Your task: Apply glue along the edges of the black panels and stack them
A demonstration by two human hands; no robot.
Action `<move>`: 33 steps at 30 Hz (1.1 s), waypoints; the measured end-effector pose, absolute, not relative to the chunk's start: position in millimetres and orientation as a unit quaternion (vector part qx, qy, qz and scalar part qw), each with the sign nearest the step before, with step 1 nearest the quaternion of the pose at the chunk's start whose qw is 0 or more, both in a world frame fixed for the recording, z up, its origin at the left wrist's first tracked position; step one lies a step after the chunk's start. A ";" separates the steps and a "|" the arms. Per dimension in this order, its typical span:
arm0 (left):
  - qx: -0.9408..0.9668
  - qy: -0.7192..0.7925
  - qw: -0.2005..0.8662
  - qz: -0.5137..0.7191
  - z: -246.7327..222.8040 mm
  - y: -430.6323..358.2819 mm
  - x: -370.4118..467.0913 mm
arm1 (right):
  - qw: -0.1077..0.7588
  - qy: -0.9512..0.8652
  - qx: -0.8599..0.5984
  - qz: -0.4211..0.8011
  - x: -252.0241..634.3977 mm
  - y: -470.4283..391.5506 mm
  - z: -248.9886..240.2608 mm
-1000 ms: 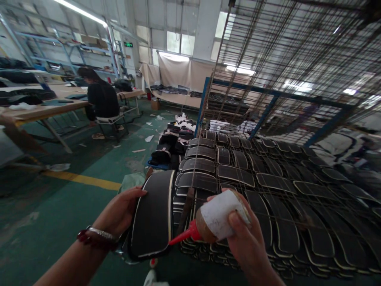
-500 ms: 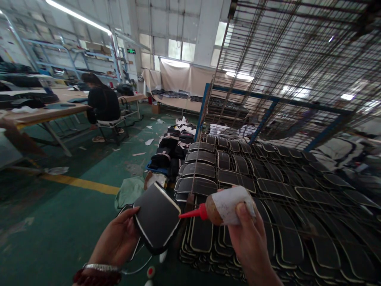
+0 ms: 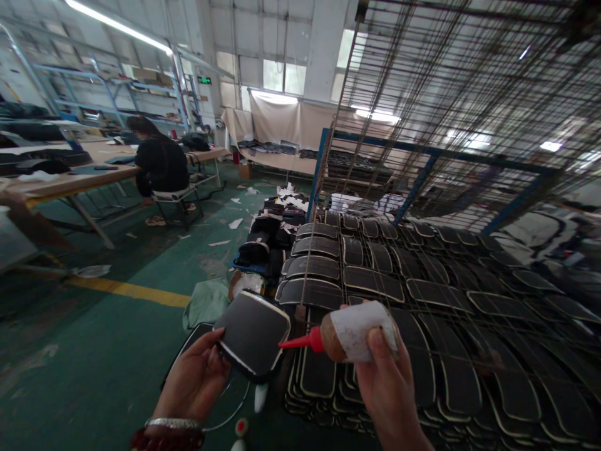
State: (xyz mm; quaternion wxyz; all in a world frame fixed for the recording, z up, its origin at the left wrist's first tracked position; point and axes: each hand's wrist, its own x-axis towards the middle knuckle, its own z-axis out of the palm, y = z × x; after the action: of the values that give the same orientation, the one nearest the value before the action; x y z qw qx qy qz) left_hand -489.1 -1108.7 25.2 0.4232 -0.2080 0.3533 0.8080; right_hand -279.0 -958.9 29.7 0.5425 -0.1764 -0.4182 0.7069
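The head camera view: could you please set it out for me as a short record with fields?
Left hand: holds a black panel at its left edge
Right hand: grips a bottle
Red nozzle: tip at the panel's right edge, contact unclear
Right side: rows of similar panels, wire rack
Background left: seated person at a table

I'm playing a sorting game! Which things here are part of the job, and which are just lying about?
Part of the job:
- smooth black, pale-edged panel, in the left hand
- brownish, white-wrapped, red-nozzled bottle, in the right hand
- probably, rows of similar black panels alongside

Seemingly just lying about:
- crumpled pale-green sheet or bag
- flat white scrap on the green floor
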 end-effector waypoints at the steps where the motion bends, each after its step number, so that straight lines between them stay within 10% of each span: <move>1: -0.210 0.352 0.423 0.808 23.0 -1108.9 -490.5 | 0.540 -0.417 -0.178 0.709 -278.8 -960.5 28.0; 22: -0.204 0.379 0.409 0.805 19.4 -1110.8 -489.7 | 0.553 -0.428 -0.183 0.691 -284.8 -953.2 30.4; 33: -0.237 0.350 0.360 0.832 14.2 -1110.0 -496.4 | 0.357 -0.157 -0.254 0.885 -302.5 -967.5 24.7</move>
State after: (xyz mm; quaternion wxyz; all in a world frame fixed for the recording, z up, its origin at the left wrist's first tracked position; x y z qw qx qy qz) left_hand -496.4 -1110.0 14.2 0.3596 -0.2367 0.3497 0.8321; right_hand -302.5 -967.5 24.7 0.3566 -0.2540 -0.1574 0.8852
